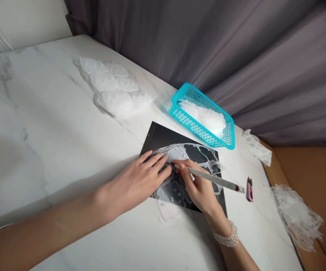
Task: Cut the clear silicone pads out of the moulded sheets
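A black mat lies on the marble-patterned table, with a clear moulded plastic sheet on top. Open cut-outs show in the sheet's right part, and raised dimpled shapes in its left and lower parts. My left hand rests flat, fingers spread, its fingertips on the sheet's left side. In my right hand is a slim, flat grey tool shaped like a craft knife, gripped like a pen. Its tip points at the sheet beside my left fingertips; the exact contact is hidden.
Behind the mat stands a blue basket of clear plastic pieces. More moulded sheets lie at the back left. To the right are a small pink-and-black object, a crumpled plastic piece and plastic scraps over a cardboard box.
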`<state>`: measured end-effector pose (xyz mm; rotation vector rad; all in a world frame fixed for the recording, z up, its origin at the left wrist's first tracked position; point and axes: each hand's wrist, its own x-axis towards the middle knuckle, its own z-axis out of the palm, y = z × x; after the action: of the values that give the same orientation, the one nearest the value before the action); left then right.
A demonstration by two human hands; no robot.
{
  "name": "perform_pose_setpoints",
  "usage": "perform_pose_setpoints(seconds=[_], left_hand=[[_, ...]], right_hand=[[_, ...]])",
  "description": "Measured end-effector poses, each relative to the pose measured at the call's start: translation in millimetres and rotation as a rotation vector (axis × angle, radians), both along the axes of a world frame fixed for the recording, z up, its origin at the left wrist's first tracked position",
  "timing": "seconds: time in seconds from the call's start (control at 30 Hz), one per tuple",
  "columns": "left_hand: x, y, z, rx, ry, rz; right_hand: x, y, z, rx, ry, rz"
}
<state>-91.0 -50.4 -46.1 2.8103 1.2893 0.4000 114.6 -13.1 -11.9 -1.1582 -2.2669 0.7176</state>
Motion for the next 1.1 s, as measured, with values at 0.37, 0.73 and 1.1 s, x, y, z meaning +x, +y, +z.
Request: perform_pose_setpoints(seconds=[0.37,0.73,1.1], left_hand=[[1,-1,2.6,-0.044,0.0,0.036],[1,2,8.9,-0.091,-0.023,0.015],[0,2,10.3,-0.076,-0.032,0.017]], right_hand=[[-8,-5,-2.3,0.105,-0.082,-0.006],[-11,-13,-17.9,0.34,-0.144,-0.01],[-13,-14,-25.4,0.445,-0.32,0.048]])
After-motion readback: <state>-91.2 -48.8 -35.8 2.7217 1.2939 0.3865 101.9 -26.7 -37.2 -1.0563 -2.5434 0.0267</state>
